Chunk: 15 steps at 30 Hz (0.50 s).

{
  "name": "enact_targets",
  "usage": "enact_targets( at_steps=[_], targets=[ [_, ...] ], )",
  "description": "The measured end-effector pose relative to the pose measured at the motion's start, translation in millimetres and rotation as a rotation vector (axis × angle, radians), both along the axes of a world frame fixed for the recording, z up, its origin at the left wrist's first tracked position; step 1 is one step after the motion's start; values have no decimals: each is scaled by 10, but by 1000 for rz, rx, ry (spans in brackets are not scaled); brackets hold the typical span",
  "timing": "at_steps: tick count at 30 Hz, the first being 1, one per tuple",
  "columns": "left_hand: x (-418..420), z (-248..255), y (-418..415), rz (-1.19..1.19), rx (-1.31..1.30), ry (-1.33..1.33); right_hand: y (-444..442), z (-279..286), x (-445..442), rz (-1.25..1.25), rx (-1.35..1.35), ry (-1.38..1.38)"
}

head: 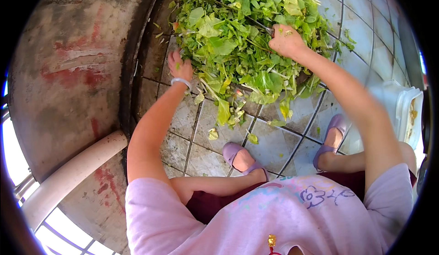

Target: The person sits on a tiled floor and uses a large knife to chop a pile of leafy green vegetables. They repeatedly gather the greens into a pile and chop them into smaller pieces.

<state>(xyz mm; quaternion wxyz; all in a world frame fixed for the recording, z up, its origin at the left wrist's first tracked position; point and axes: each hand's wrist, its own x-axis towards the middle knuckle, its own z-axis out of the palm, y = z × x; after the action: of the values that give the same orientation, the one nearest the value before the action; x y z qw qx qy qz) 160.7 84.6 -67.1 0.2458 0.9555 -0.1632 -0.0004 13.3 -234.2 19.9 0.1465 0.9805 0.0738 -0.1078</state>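
Observation:
A large heap of chopped leafy greens (223, 45) lies before me, low over the tiled floor. My right hand (286, 40) is closed around the handle of a long-bladed knife (259, 25); its blade runs to the upper left across the heap, partly hidden among the leaves. At the heap's left edge rests my left hand (180, 66), fingers apart, with bits of leaf on its back and a pale bangle (181, 81) at the wrist. What lies under the heap is mostly hidden.
A stained wall (79, 59) rises close on the left, with a pale pipe (79, 169) against it. White plastic containers (406, 104) stand at the right. Loose leaves (213, 134) lie on the floor tiles near my purple shoes (235, 153).

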Motion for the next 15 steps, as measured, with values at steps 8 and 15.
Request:
enact_targets(
  at_steps=[8, 15],
  targets=[
    [-25, -564, 217, -364, 1110, 113, 94, -45, 57, 61, -17, 35],
    [-1462, 69, -233, -79, 328, 448, -103, -713, 49, -458, 520, -63]
  ],
)
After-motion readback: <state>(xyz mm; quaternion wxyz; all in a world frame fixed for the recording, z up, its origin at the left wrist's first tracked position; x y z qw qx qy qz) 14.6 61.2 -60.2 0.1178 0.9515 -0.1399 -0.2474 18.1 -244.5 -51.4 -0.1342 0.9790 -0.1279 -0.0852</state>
